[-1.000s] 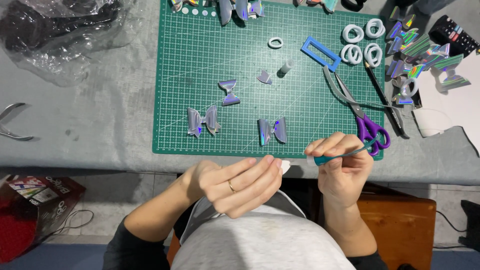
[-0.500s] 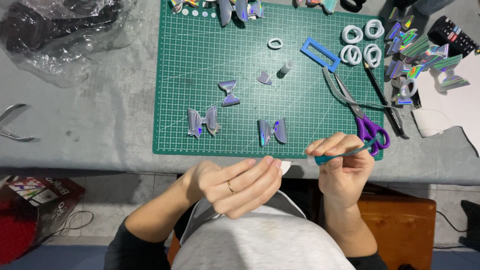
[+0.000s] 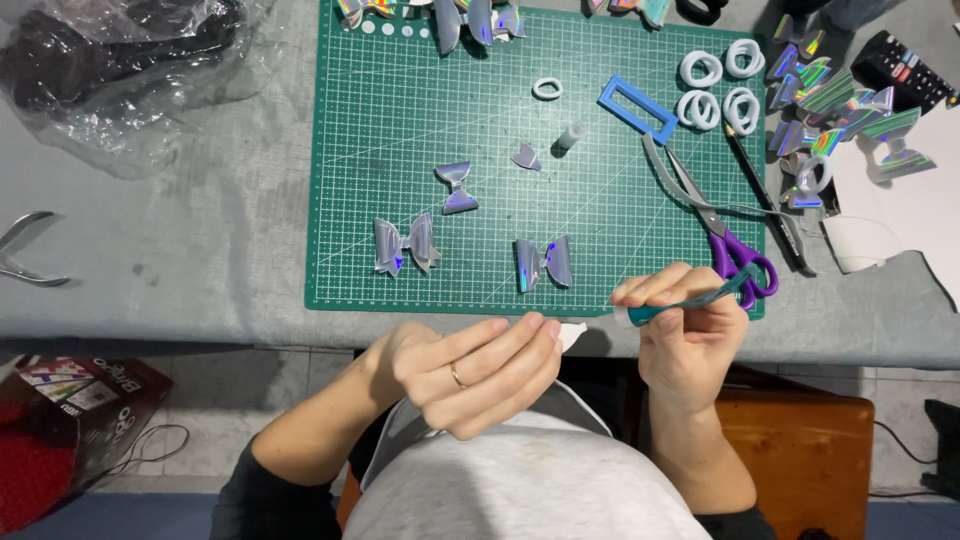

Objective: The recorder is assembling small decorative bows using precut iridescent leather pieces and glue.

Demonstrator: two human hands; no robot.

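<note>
Head view: left hand [image 3: 470, 370] curled at lower centre, pinching small white piece [image 3: 572, 335], mostly hidden. Right hand [image 3: 690, 335] fisted round teal tool [image 3: 690, 300], tip unclear, beside purple-handled scissors [image 3: 715, 225].

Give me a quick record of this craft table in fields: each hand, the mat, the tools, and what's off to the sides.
left hand: curled at the table edge, holding a small white piece
right hand: grips a teal-handled tool
cutting mat: green, gridded
on mat: three holographic bows, a small scrap, a white ring, a blue rectangular frame
scissors: purple handles, closed, at the mat's right edge
right side: white rings, more holographic pieces
left side: crumpled plastic bag, metal pliers
</note>
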